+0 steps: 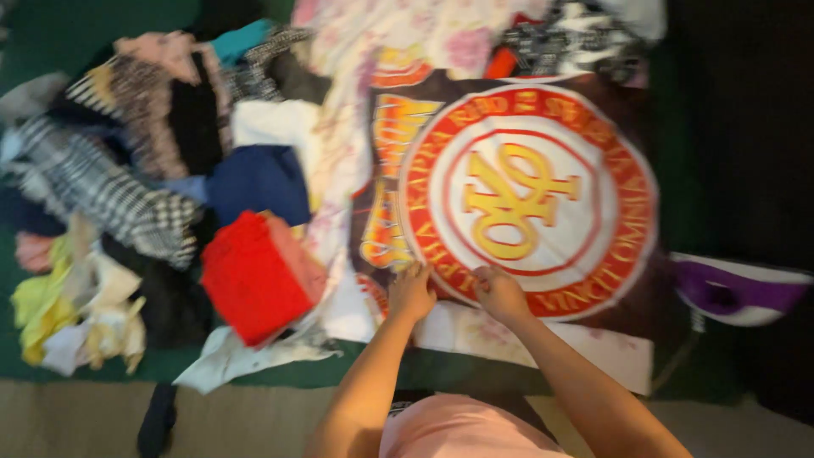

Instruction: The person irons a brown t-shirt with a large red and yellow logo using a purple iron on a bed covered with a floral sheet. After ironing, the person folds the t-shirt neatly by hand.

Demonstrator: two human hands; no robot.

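Note:
A dark cloth with a big round red, white and yellow emblem lies spread flat on a green surface. My left hand rests on its near edge, fingers curled on the fabric. Close beside it to the right, my right hand presses the same edge, fingers bent. The frame is blurred, so I cannot tell whether either hand pinches the cloth or only lies on it. A pale floral sheet shows under the dark cloth's near edge.
A heap of mixed clothes fills the left: a red folded piece, a navy piece, a black-and-white checked garment, yellow rags. A purple-and-white item lies at right. More floral fabric lies behind.

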